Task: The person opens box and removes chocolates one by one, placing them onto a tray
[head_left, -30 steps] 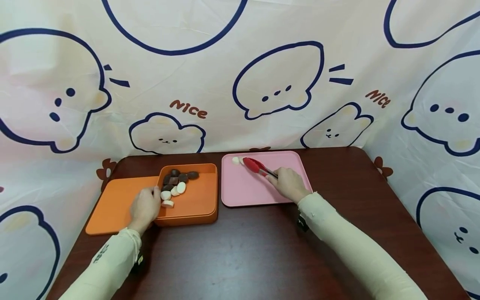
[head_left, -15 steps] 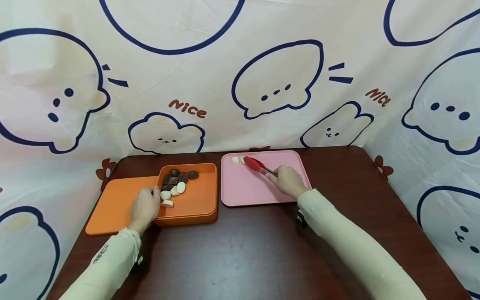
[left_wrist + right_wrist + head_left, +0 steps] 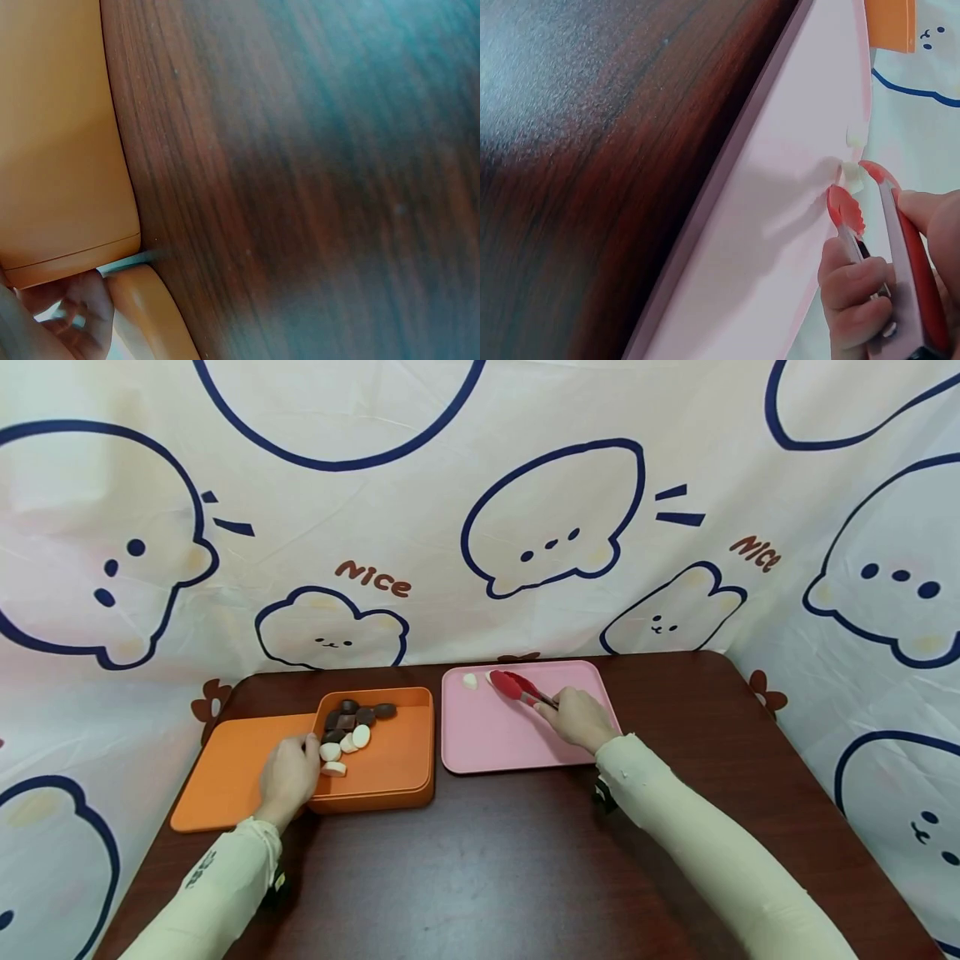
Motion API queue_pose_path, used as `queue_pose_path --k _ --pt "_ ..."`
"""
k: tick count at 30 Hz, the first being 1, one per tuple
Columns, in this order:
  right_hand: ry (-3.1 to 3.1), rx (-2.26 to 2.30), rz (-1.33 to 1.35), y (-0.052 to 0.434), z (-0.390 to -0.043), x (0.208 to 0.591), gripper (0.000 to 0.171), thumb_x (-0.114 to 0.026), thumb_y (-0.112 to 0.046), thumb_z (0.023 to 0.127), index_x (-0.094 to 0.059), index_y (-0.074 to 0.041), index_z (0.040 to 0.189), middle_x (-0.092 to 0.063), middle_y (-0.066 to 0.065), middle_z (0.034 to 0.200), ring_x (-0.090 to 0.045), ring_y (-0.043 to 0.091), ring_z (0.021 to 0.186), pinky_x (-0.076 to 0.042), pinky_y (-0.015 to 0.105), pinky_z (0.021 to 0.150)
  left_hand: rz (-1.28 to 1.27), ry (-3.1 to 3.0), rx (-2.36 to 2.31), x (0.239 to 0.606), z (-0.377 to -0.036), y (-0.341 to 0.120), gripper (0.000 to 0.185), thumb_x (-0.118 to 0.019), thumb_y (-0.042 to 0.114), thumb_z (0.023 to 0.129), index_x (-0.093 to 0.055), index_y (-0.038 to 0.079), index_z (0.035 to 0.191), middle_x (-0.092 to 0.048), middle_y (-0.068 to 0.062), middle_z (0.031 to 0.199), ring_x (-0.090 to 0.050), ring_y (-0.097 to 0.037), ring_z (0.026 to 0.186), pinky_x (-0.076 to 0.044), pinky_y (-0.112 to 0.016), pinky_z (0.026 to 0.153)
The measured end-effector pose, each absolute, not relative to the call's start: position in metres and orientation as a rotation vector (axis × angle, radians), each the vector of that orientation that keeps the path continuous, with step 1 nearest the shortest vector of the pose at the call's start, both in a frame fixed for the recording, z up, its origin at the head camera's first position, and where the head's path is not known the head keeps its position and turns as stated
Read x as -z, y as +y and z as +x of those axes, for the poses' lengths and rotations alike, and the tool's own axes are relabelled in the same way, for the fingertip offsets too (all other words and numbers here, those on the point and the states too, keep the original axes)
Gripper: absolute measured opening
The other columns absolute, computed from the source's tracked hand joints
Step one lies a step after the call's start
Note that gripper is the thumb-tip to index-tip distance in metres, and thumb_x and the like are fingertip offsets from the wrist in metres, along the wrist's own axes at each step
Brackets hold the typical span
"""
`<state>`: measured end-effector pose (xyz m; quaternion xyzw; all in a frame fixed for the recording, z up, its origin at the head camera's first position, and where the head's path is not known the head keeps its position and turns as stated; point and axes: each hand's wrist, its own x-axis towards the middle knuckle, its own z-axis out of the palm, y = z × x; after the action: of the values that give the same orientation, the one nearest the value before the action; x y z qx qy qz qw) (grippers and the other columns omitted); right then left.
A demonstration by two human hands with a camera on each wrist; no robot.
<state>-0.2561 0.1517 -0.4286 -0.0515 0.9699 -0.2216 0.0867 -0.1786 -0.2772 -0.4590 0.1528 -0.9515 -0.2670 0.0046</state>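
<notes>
My right hand (image 3: 579, 720) grips a pair of tongs (image 3: 516, 686) with red tips and metal arms, over the pink tray (image 3: 525, 739). In the right wrist view the spread tips of the tongs stand on either side of a small white piece (image 3: 851, 177). Another white piece (image 3: 470, 681) lies just to its left on the tray. My left hand (image 3: 291, 774) holds the left wall of an orange box (image 3: 397, 764). Inside the box are several dark brown pieces (image 3: 365, 717) and several round white pieces (image 3: 362, 737), bunched toward its left side.
An orange lid-like panel (image 3: 225, 768) lies left of the box, partly behind my left hand. All of it rests on a dark wooden table (image 3: 480, 860). A printed cloth (image 3: 450, 527) with cartoon outlines hangs around the table's back and sides.
The tongs have shifted slightly right on the tray, and their tips look a little further apart. My left hand and the box stay put.
</notes>
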Motion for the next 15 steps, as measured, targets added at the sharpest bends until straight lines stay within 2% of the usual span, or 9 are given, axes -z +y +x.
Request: queue_pose_path --k 15 --pt "2.970 0.706 -0.205 0.1578 -0.2550 0.4302 0.048 -0.060 -0.045 0.098 -0.054 -0.012 0.065 -0.047 -0.001 0.057 -0.046 0.015 0.053 -0.033 0.027 0.047 0.493 -2.978 0.823 0.4587 -0.1779 -0.2766 0.050 -0.028 0.037 0.109 -0.057 0.010 0.078 -0.057 -0.012 0.077 -0.057 -0.028 0.072 -0.036 -0.034 0.055"
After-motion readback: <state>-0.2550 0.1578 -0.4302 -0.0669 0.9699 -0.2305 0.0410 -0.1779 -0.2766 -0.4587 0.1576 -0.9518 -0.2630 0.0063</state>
